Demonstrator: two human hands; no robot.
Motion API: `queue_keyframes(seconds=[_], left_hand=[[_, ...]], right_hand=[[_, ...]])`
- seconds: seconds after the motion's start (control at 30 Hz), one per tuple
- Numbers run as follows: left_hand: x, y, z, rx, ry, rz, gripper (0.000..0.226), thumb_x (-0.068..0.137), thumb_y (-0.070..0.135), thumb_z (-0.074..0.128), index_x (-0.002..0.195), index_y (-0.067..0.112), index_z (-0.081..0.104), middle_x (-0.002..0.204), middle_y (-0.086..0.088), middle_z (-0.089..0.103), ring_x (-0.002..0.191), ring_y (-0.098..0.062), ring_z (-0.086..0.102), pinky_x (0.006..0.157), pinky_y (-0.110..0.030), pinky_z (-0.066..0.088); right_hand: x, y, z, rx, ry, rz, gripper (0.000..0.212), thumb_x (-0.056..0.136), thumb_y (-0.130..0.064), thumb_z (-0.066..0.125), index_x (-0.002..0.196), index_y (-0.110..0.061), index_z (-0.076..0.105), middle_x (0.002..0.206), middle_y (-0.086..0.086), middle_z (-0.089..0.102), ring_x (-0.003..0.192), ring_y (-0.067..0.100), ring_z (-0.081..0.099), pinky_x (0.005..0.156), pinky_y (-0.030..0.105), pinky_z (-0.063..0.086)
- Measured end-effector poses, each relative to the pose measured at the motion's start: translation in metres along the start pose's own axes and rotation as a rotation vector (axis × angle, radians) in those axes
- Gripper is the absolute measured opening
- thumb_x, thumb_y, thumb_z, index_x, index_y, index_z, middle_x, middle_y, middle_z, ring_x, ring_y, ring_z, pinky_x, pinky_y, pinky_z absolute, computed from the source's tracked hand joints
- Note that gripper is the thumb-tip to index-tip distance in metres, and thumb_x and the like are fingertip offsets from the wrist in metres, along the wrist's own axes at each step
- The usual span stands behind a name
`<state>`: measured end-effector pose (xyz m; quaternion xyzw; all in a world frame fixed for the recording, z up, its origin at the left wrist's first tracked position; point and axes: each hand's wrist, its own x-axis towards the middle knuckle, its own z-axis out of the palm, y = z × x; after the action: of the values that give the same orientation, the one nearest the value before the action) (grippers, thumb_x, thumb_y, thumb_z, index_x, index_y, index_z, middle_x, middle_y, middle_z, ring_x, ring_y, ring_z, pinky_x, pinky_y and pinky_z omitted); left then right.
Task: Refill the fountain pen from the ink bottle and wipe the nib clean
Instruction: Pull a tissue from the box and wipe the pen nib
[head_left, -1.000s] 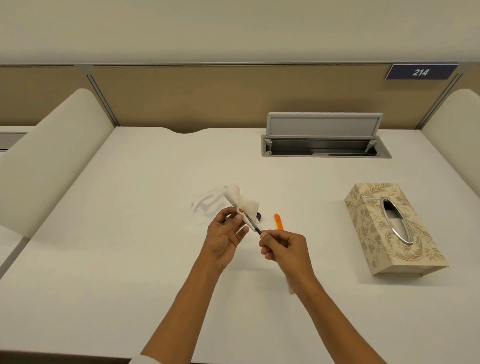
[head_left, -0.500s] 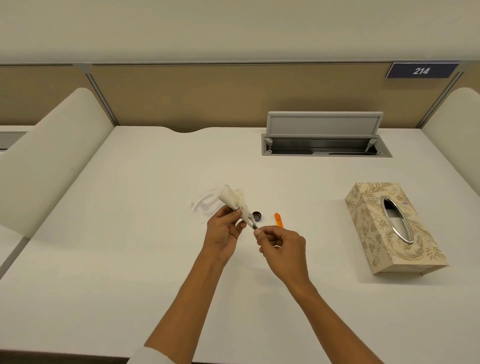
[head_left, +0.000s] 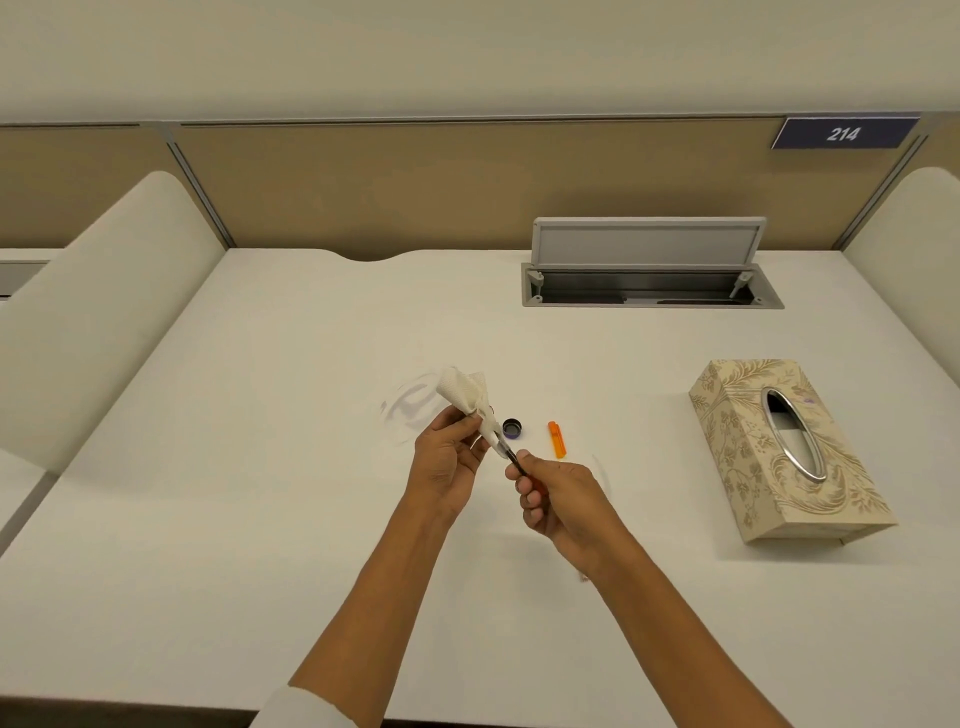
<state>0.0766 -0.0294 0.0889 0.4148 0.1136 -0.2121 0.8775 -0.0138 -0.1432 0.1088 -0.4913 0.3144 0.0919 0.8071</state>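
Observation:
Above the middle of the white desk (head_left: 260, 519), my left hand (head_left: 447, 462) pinches a crumpled white tissue (head_left: 467, 400) around the front end of the fountain pen (head_left: 511, 457). My right hand (head_left: 558, 501) grips the pen's dark barrel just behind the tissue; the nib is hidden inside the paper. A small dark bottle cap (head_left: 512, 427) lies on the desk beyond my hands. An orange pen cap (head_left: 556, 439) lies to its right. The ink bottle itself is not visible, likely hidden behind the tissue and my left hand.
A patterned tissue box (head_left: 779, 447) stands at the right. An open cable hatch (head_left: 649, 280) sits at the desk's back. Padded dividers rise at both sides, and a tan partition with a "214" sign (head_left: 841, 134) closes the back. A faint smudge (head_left: 410, 410) marks the desk.
The tissue has slid along the pen toward my right hand and bunched tighter. My hands have drawn closer together, uncovering the dark bottle cap.

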Motion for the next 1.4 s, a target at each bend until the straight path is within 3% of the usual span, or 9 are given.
queue_keyframes(seconds=[0.17,0.3,0.47,0.6,0.8,0.97,1.13,1.27,1.4], left_hand=[[0.002,-0.001,-0.001,-0.004,0.105,0.017,0.014,0.088,0.000,0.060,0.100,0.008,0.064,0.089,-0.008,0.069,0.066,-0.010,0.067,0.055,-0.018,0.051],[0.005,0.003,-0.008,0.032,0.180,0.039,0.022,0.086,-0.003,0.061,0.105,0.008,0.065,0.094,-0.009,0.068,0.066,-0.011,0.061,0.055,-0.018,0.049],[-0.003,0.003,-0.007,0.089,0.069,0.042,0.033,0.086,-0.008,0.058,0.115,0.006,0.060,0.089,-0.009,0.069,0.059,-0.012,0.064,0.052,-0.021,0.049],[-0.008,0.002,-0.009,0.145,-0.043,0.039,0.027,0.086,-0.007,0.057,0.106,0.009,0.064,0.090,-0.011,0.070,0.078,-0.021,0.067,0.066,-0.026,0.051],[-0.015,0.005,-0.012,0.091,-0.094,0.015,0.028,0.087,-0.009,0.048,0.097,0.008,0.068,0.085,-0.008,0.068,0.072,-0.017,0.061,0.057,-0.022,0.049],[-0.017,0.003,-0.014,-0.042,-0.120,-0.043,0.030,0.090,-0.009,0.041,0.098,0.004,0.067,0.085,-0.006,0.069,0.066,-0.011,0.063,0.060,-0.018,0.054],[-0.016,0.001,-0.014,-0.014,-0.182,-0.018,0.021,0.091,0.001,0.051,0.106,0.007,0.065,0.085,-0.004,0.069,0.064,-0.007,0.060,0.061,-0.017,0.052],[-0.011,-0.002,-0.012,0.007,-0.129,0.000,0.016,0.092,0.002,0.052,0.098,0.006,0.066,0.077,-0.005,0.058,0.056,-0.007,0.052,0.053,-0.018,0.047],[-0.010,-0.005,-0.005,-0.016,-0.070,0.003,0.015,0.093,0.006,0.052,0.091,0.006,0.067,0.062,0.001,0.053,0.049,-0.004,0.046,0.045,-0.017,0.041]], right_hand=[[-0.003,0.006,-0.012,-0.038,0.038,-0.090,0.024,0.094,-0.023,0.065,0.083,-0.004,0.075,0.061,-0.001,0.059,0.050,0.006,0.049,0.048,0.017,0.045],[-0.010,0.007,-0.017,-0.086,0.097,-0.272,0.016,0.092,-0.016,0.067,0.088,-0.001,0.075,0.064,0.004,0.063,0.054,0.010,0.053,0.054,0.022,0.048],[-0.007,0.003,-0.004,-0.262,0.153,-0.524,0.009,0.090,-0.012,0.069,0.088,-0.009,0.076,0.064,0.005,0.069,0.056,0.014,0.061,0.057,0.025,0.055],[0.003,0.008,0.004,-0.413,0.253,-0.654,0.009,0.089,-0.014,0.070,0.085,-0.016,0.077,0.066,0.001,0.072,0.056,0.012,0.067,0.060,0.029,0.059],[0.008,0.016,0.004,-0.498,0.330,-0.740,0.008,0.086,-0.016,0.073,0.079,-0.017,0.077,0.064,-0.005,0.072,0.057,0.016,0.067,0.062,0.033,0.058],[0.009,0.018,0.005,-0.550,0.325,-0.785,0.013,0.084,-0.014,0.073,0.074,-0.022,0.075,0.061,-0.011,0.070,0.056,0.013,0.066,0.079,0.037,0.058],[0.008,0.021,0.004,-0.570,0.308,-0.818,0.007,0.084,-0.013,0.075,0.079,-0.019,0.076,0.062,-0.011,0.069,0.057,0.012,0.065,0.063,0.033,0.057],[0.010,0.026,0.004,-0.595,0.319,-0.890,0.005,0.084,-0.012,0.076,0.081,-0.015,0.077,0.065,-0.008,0.070,0.059,0.013,0.062,0.055,0.027,0.053],[0.012,0.030,0.006,-0.650,0.281,-0.843,0.015,0.092,-0.015,0.066,0.080,-0.010,0.074,0.061,0.000,0.067,0.055,0.019,0.060,0.055,0.041,0.053]])
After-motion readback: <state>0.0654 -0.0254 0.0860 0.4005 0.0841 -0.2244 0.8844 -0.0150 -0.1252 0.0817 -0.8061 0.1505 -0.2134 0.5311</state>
